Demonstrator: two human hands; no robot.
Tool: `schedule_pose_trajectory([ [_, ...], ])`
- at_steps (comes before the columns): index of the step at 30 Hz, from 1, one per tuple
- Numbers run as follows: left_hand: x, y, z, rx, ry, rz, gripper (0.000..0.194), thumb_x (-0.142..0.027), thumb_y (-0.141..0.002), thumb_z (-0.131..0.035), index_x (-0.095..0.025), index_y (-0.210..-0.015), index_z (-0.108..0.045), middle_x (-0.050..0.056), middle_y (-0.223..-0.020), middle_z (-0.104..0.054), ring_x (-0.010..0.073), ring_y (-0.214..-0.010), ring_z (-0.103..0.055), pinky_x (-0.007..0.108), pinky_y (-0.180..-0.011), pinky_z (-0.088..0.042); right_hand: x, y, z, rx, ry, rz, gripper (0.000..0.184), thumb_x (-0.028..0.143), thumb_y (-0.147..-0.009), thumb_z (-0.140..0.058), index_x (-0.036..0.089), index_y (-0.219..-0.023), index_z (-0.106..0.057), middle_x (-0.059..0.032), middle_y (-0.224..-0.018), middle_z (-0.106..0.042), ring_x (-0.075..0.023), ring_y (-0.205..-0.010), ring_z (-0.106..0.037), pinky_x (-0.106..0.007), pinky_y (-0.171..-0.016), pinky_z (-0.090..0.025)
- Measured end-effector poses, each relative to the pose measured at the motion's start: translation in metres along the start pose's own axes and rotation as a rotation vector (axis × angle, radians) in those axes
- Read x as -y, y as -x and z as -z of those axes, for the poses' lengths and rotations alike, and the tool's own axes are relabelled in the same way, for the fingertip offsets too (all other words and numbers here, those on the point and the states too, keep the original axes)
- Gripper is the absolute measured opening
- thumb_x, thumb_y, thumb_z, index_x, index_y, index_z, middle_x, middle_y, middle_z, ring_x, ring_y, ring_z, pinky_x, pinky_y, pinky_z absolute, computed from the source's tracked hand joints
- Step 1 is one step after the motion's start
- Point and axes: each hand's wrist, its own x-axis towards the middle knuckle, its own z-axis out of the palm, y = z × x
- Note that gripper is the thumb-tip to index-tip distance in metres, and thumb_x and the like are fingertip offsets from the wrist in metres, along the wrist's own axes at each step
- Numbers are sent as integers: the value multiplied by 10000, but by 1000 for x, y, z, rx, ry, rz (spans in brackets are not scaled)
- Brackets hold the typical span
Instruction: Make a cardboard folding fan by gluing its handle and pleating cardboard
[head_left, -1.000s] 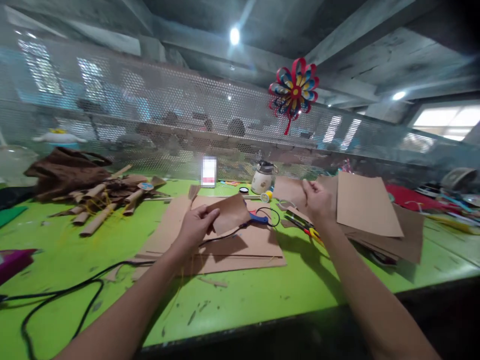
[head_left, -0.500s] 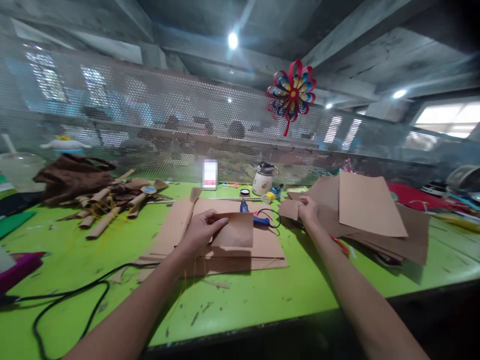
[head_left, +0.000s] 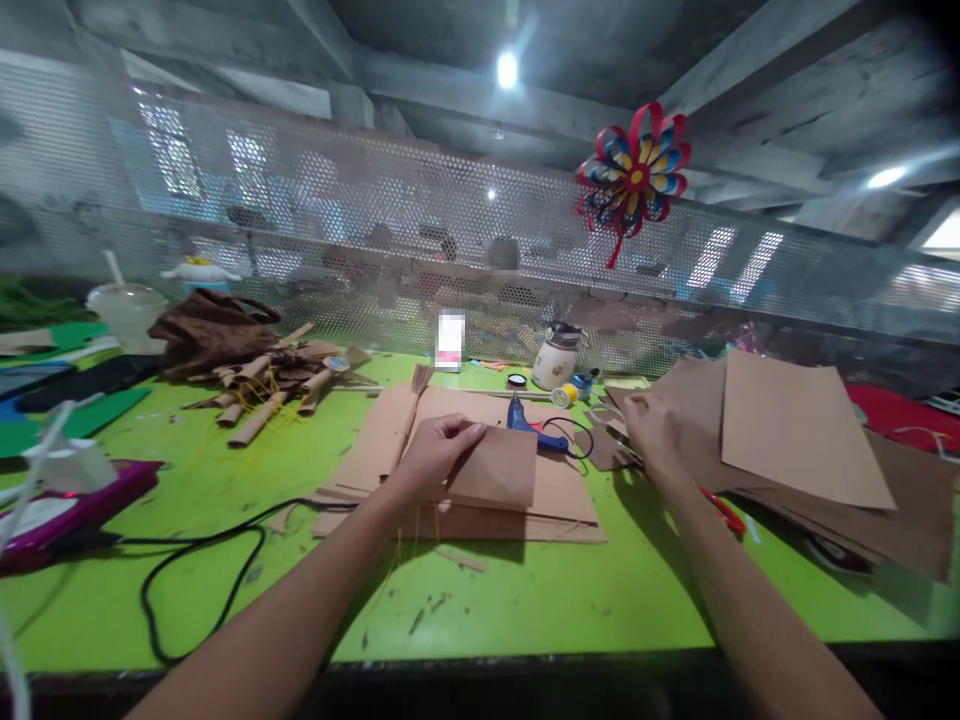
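My left hand (head_left: 442, 450) is closed on a small rectangle of brown kraft paper (head_left: 499, 465), thumb on top, above a stack of larger kraft sheets (head_left: 566, 525). On that stack lie a blue hot glue gun (head_left: 538, 430) and a rolled paper piece with a fringed end (head_left: 411, 420). My right hand (head_left: 651, 430) is to the right of the glue gun, its fingers pinched together. By its fingertips shows a thin, pale loop (head_left: 606, 415), too blurred to name. Just below, a small brown paper piece (head_left: 611, 452) lies on the table.
Large brown sheets (head_left: 806, 430) are piled at the right, with a red handle (head_left: 724, 510) beside them. Rolled paper pieces (head_left: 259, 425) and a brown bag (head_left: 214, 335) lie at the left. A black cable (head_left: 202, 540) crosses the green table (head_left: 562, 610). A jug (head_left: 556, 360) stands behind.
My right hand has let go of the small brown paper, which now lies on the table, and its fingers are at a pale loop. The left hand still holds its paper. The view has turned left.
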Motion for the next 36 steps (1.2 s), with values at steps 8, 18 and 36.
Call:
schedule_pose_trajectory([
  [8, -3, 3, -5, 8, 67, 18, 317, -444, -692, -681, -133, -689, -621, -11, -634, -572, 125, -582, -498, 217, -511, -365, 108, 51, 23, 845, -983, -53, 353, 496, -711, -689, 146, -756, -687, -23, -627, -629, -111, -521, -520, -254, -526, -418],
  [18, -6, 6, -6, 119, 4, -22, 274, -414, -743, -655, -142, -726, -629, -51, -512, -462, 77, -468, -376, 197, -456, -278, 103, 79, 2, 787, -1248, -288, 228, 362, -596, -807, 176, -672, -699, 48, -507, -517, -76, -457, -397, -234, -472, -305],
  [36, -1, 11, -19, 195, 89, 7, 294, -390, -701, -703, -155, -850, -611, 22, -684, -660, 139, -616, -574, 229, -546, -423, 106, 96, 10, 818, -1432, -531, 264, 239, -527, -841, 200, -762, -727, 5, -662, -679, -132, -610, -615, -262, -599, -490],
])
